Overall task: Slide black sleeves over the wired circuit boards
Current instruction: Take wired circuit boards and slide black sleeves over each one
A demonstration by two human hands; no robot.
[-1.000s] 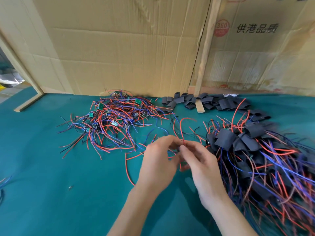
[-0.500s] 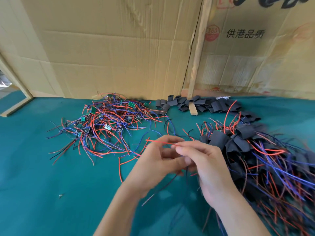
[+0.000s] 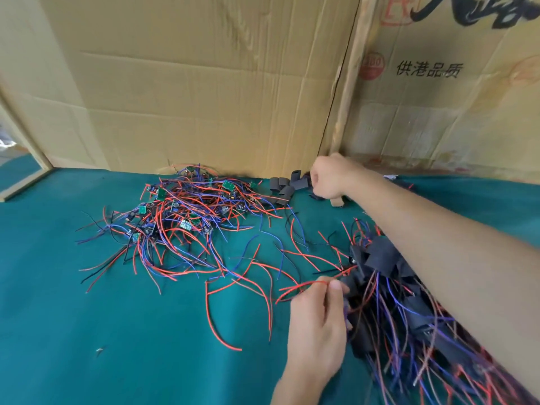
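Observation:
My left hand [image 3: 317,323] pinches the red wires [image 3: 304,285] of one circuit board near the front; the board itself is hidden behind the fingers. My right hand [image 3: 330,178] reaches to the back, fingers curled over the pile of loose black sleeves [image 3: 285,187] by the cardboard wall. Whether it holds a sleeve cannot be seen. A tangle of bare green circuit boards with red, blue and black wires [image 3: 181,217] lies at the left centre. A heap of sleeved boards [image 3: 403,302] lies on the right, partly under my right forearm.
A teal cloth [image 3: 87,331] covers the table. Cardboard sheets [image 3: 204,83] stand along the back, with a wooden strip [image 3: 346,92] between them. A small metal scrap [image 3: 99,350] lies at the front left.
My right hand has left the wires in front and stretched back to the loose sleeves. My left hand still pinches the red wires and sits a little to the right.

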